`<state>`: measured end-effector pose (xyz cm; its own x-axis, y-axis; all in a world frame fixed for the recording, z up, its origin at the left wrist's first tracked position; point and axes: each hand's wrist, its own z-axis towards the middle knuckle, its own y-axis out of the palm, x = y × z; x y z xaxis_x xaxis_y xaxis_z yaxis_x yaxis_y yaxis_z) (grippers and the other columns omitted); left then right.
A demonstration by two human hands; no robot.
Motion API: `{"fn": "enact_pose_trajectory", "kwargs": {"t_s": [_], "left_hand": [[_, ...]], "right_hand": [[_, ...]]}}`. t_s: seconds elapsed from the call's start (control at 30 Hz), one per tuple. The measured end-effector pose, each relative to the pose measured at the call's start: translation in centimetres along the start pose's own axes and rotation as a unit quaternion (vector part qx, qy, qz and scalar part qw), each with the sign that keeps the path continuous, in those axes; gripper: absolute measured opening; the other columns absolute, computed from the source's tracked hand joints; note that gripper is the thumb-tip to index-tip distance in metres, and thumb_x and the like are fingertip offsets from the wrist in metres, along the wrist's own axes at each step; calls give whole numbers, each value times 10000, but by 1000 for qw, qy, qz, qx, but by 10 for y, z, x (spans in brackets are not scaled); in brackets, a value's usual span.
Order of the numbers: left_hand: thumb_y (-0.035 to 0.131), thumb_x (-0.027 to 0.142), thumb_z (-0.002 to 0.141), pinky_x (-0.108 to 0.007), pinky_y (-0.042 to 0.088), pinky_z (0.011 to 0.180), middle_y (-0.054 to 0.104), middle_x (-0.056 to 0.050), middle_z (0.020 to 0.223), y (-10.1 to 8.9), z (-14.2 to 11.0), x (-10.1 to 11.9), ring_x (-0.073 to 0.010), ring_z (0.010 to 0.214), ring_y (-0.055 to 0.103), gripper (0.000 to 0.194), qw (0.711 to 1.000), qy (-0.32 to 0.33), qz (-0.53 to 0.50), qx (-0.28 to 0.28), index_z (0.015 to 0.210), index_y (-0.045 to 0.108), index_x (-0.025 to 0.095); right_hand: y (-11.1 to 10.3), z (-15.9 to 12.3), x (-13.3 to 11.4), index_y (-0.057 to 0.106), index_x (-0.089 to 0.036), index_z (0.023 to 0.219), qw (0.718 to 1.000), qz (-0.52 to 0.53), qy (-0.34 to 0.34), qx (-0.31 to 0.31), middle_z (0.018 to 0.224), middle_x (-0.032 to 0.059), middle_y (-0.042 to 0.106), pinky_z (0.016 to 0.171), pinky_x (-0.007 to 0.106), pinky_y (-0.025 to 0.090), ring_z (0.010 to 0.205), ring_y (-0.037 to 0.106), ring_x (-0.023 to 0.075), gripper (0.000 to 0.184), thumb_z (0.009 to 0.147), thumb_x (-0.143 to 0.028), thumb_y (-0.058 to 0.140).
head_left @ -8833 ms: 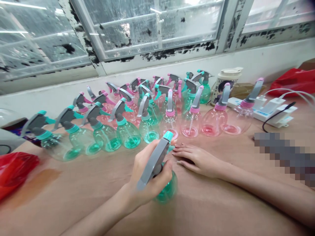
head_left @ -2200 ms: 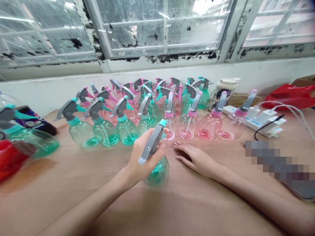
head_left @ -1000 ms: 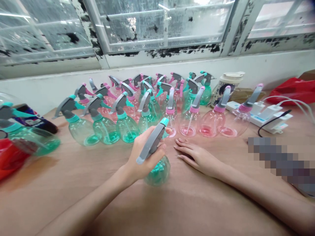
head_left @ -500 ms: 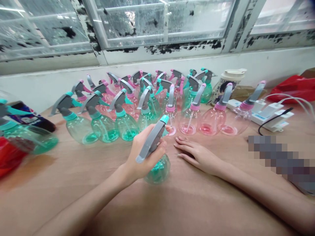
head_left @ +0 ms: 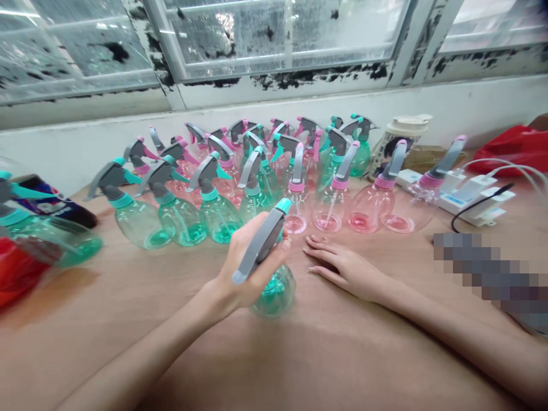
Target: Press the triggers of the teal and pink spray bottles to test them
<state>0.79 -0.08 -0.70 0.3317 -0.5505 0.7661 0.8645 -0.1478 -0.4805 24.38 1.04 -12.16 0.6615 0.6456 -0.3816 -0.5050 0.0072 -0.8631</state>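
My left hand [head_left: 246,262] is closed around the neck of a green spray bottle [head_left: 276,294] with a grey head and teal nozzle. The head tilts up and to the right, nozzle pointing away from me. Its trigger is mostly hidden behind my fingers. My right hand [head_left: 345,268] lies flat on the wooden table [head_left: 205,365], fingers stretched out and holding nothing. Just beyond it stand pink spray bottles [head_left: 329,211]. A row of green spray bottles [head_left: 188,222] stands ahead of my left hand.
More pink and green bottles crowd toward the wall. At the right are a paper cup [head_left: 400,137], a power strip [head_left: 475,200] with cables, and a red bag [head_left: 514,151]. A dark drink bottle [head_left: 55,200] and a green spray bottle [head_left: 55,245] lie at the left.
The head of the held spray bottle has shifted slightly left, and less of its teal trigger shows by my fingers. My right hand stays flat in place.
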Motion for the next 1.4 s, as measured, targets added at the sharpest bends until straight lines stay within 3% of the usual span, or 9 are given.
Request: {"fn": "enact_pose_trajectory", "kwargs": {"t_s": [0.2,0.33,0.5,0.73,1.0,1.17,1.27,1.4], "left_hand": [[529,306,872,-274,363,545,475,35,688,1,0,2,-126,555,437,185,1000,-8,9,0,1018,578,203],[526,288,864,-286,423,616,544,13,748,2,-1,2,-149,633,526,234,1000,-1,21,13,1070,576,190],[529,282,856,-304,459,672,622,-32,884,3,-1,1,-158,689,560,204,999,5,28,21,1034,578,196],[526,279,861,-305,429,649,552,1,762,2,-1,1,-165,682,554,222,1000,7,26,13,1057,571,187],[540,277,852,-297,432,647,565,-7,807,2,-1,1,-153,668,531,171,1000,-2,14,16,1002,564,199],[529,269,878,-267,362,559,489,39,700,1,-1,5,-111,547,409,191,1000,-5,16,2,1049,564,192],[532,288,880,-260,333,535,437,53,650,-1,0,3,-102,525,362,143,1000,4,20,-6,979,571,192],[538,292,864,-262,365,539,530,13,723,-3,1,0,-117,586,459,103,1000,23,17,-9,841,577,199]], "right_hand": [[-1,1,-1,561,-169,1361,1000,-6,-1,0,1461,131,504,1108,486,414,1363,453,280,433,997,-379,459],[-1,1,-1,553,-142,1366,1000,-14,0,-11,1470,141,491,1114,479,406,1371,443,274,451,1006,-390,440],[-1,0,-2,544,-167,1376,999,-40,-3,-10,1476,134,485,1145,526,342,1380,429,280,461,1002,-418,445],[-1,0,-2,545,-155,1375,999,-52,-5,-7,1475,141,485,1142,517,351,1383,425,280,462,1007,-410,431],[-1,0,-3,551,-159,1369,999,-50,-4,-8,1468,137,495,1143,505,354,1382,428,274,458,1004,-410,438],[-2,0,-4,553,-153,1365,999,-52,-3,-9,1476,140,485,1143,507,351,1377,434,273,453,1004,-402,439],[-2,0,-3,550,-145,1367,999,-50,-4,-7,1474,146,487,1141,512,351,1376,435,280,455,1001,-396,450],[-2,0,-3,556,-165,1365,999,-42,-5,-1,1462,142,503,1137,518,355,1375,437,283,440,996,-387,465]]}}
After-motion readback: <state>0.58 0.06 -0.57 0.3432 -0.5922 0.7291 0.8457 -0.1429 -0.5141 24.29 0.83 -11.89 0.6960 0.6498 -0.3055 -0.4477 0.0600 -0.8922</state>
